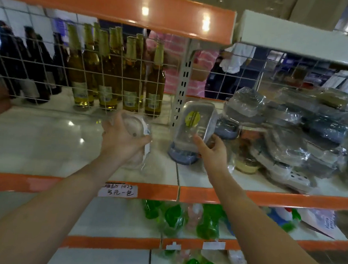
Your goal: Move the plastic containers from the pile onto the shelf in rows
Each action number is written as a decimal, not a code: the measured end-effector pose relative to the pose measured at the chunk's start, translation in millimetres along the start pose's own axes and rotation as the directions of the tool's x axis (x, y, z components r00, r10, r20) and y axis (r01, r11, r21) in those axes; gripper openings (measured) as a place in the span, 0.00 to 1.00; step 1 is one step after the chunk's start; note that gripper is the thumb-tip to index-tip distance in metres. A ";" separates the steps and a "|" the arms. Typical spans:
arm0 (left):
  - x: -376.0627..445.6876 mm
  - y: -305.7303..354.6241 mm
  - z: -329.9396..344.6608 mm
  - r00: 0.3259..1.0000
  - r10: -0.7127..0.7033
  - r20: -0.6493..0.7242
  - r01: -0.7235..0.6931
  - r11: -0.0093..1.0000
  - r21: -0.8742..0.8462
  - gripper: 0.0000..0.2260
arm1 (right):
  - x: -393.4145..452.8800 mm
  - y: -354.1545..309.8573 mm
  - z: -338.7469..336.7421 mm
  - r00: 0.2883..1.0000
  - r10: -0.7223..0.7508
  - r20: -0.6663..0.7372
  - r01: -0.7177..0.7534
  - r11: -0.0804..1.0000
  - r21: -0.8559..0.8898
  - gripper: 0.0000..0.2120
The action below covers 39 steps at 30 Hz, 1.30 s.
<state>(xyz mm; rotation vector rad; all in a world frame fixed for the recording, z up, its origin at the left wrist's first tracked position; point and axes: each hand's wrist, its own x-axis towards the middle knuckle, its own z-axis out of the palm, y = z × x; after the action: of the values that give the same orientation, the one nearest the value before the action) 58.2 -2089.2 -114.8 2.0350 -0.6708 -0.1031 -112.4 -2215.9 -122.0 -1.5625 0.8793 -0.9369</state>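
— Holding anything?
— Yes. My left hand (124, 137) grips a round clear container (137, 127) over the white shelf (43, 146); my right hand (213, 148) pinches a rectangular container (194, 125), tilted up, just left of the wrapped pile (293, 137).
— Touching the pile?
— Can't tell.

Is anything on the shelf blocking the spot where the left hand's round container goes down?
Nothing visible does. The left hand holds the round container over bare white shelf. The bottles stand behind the wire grid, beyond it.
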 end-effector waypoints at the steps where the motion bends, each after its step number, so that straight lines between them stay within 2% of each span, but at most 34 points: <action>1: 4.7 -7.5 -10.1 1.000 -0.012 -0.025 0.012 1.000 -0.014 0.40 | 1.1 -1.0 11.7 1.000 0.012 0.015 -0.012 1.000 -0.009 0.13; 5: 25.9 -41.3 -54.9 0.994 -0.042 -0.105 0.040 0.999 -0.020 0.36 | 3.5 -9.1 67.9 0.996 0.049 0.080 -0.042 0.995 -0.090 0.12; 10: 58.4 -84.1 -112.9 0.975 -0.041 -0.216 0.034 0.999 -0.035 0.33 | 2.8 -21.2 147.0 0.985 0.083 0.150 -0.072 0.994 -0.080 0.11; 13: 86.2 -107.4 -148.7 0.978 -0.041 -0.207 0.040 0.999 -0.011 0.34 | -0.7 -24.9 191.7 0.965 0.167 0.202 -0.150 0.984 -0.096 0.09; 16: 114.6 -133.6 -178.0 0.986 0.038 -0.161 -0.029 0.998 0.054 0.37 | -6.9 -24.7 231.3 0.947 0.226 0.227 -0.206 0.972 -0.109 0.09; 21: 146.1 -165.6 -199.6 0.979 0.136 -0.155 -0.129 0.990 0.056 0.39 | -18.0 -23.6 280.9 0.938 0.281 0.201 -0.256 0.956 -0.142 0.15; 23: 155.6 -179.6 -204.5 0.979 0.148 -0.143 -0.140 0.988 0.069 0.38 | -23.6 -22.6 298.2 0.933 0.305 0.192 -0.280 0.949 -0.146 0.13; 27: 165.1 -211.8 -205.0 0.984 0.153 -0.096 -0.150 0.988 0.033 0.42 | -31.2 -18.2 325.9 0.931 0.342 0.125 -0.323 0.934 -0.152 0.19; 30: 157.2 -223.8 -211.1 0.986 0.157 -0.051 -0.155 0.987 0.043 0.47 | -31.0 -15.3 339.3 0.948 0.310 0.064 -0.296 0.940 -0.168 0.13; 33: 147.6 -229.3 -218.3 0.970 0.230 -0.083 -0.223 0.971 0.083 0.40 | -29.7 -16.4 347.6 0.969 0.247 0.002 -0.238 0.937 -0.256 0.08; 37: 143.8 -237.9 -222.4 0.987 0.158 0.008 -0.159 0.986 0.046 0.29 | -29.8 -12.5 356.2 0.973 0.230 -0.002 -0.212 0.895 -0.391 0.21; 39: 143.0 -243.4 -222.3 0.992 0.109 0.070 -0.111 0.994 0.023 0.29 | -32.4 -10.4 359.5 0.971 0.240 -0.003 -0.217 0.870 -0.443 0.28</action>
<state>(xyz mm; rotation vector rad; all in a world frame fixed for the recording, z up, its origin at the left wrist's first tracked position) 354.7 -1893.1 -166.9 2.0227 -0.8298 -0.1008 200.0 -2039.3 -162.1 -1.8028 1.2740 -0.5420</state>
